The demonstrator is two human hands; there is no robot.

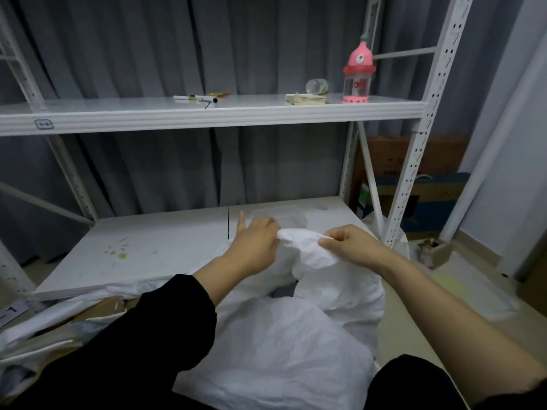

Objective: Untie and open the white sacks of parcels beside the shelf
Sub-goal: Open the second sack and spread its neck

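This is looking like a small storeroom or parcel-sorting room. A white metal rack (443, 69) with perforated uprights is standing against a grey curtain (142, 54), and its upper shelf edge is carrying a small label tag (43, 124). Marker pens (195, 98) are lying on that shelf. Cardboard boxes (414, 164) are leaning in the corner behind the rack, and white sacks (281, 335) are sitting on the pale floor (479, 258) before it.
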